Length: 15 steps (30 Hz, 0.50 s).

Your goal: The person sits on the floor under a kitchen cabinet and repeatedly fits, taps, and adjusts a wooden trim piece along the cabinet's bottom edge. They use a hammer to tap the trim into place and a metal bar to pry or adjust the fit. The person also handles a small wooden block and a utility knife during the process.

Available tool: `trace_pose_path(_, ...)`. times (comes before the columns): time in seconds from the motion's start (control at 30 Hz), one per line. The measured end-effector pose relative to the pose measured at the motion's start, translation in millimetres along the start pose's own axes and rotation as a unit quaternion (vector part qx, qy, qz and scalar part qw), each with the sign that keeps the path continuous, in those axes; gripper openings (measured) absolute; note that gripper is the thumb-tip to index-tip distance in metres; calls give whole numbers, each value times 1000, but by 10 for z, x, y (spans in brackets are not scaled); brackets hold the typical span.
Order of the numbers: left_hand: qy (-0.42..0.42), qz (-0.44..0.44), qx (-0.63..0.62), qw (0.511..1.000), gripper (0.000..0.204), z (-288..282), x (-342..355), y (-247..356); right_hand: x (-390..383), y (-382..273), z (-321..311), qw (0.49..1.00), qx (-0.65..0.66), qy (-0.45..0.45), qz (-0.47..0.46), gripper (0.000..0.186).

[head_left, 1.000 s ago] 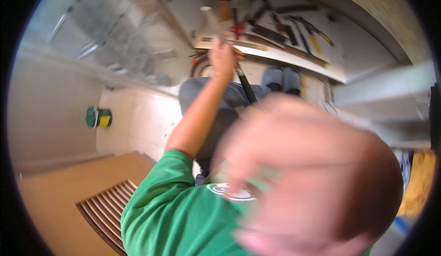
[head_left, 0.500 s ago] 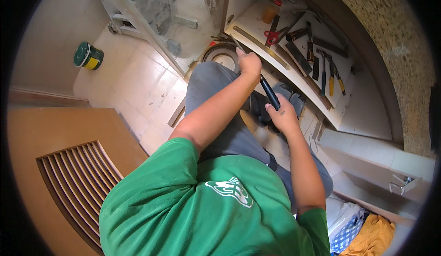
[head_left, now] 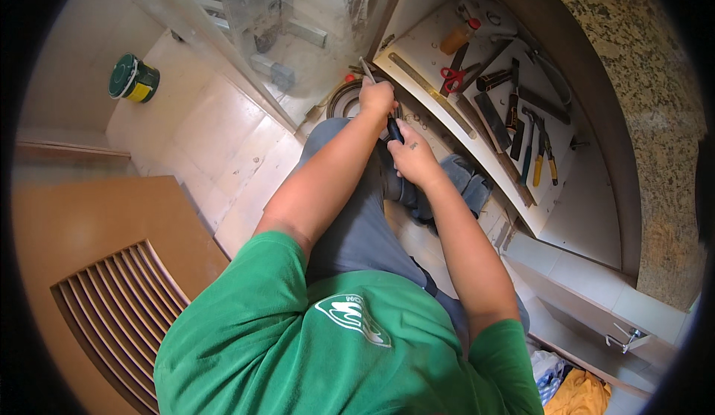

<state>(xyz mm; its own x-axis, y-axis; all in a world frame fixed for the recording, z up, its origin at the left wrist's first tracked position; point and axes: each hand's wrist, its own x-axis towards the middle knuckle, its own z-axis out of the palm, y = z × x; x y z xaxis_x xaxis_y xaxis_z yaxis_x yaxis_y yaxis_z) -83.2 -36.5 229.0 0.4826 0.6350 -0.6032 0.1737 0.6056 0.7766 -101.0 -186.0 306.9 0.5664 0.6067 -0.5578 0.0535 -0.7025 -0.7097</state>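
Note:
Near the glass panel, my left hand (head_left: 377,99) is closed on a thin grey metal piece (head_left: 366,69) whose end sticks out past the fingers. Close below it, my right hand (head_left: 412,153) grips the black handle of a tool (head_left: 393,126). The handle and the metal piece lie roughly in line. My left hand hides the stretch between them, so I cannot tell whether they are one tool. Just beyond my hands lies a coiled brown ring (head_left: 335,100) on the floor, partly covered by my knee.
On the right, an open cabinet shelf (head_left: 488,163) holds red scissors (head_left: 452,80), a hammer (head_left: 530,143), yellow-handled pliers (head_left: 546,163) and a bottle (head_left: 456,39). A stone countertop (head_left: 655,117) overhangs it. A green bucket (head_left: 134,78) and louvred wooden door (head_left: 119,281) are leftward.
Both hands have shifted left, the right one also upward, and they are closer together. Less of the black handle shows between them. The view has moved slightly.

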Motion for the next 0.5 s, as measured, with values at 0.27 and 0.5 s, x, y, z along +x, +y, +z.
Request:
trace_pose_path(0.27, -44, -32, 105, 993, 33, -129, 136, 137, -51, -281, 29, 997, 21, 29, -70, 74)
trace_pose_path(0.5, -111, -50, 211, 970, 26, -581, 382, 504, -1621, -1350, -1791, 787, -322, 339, -403, 45)
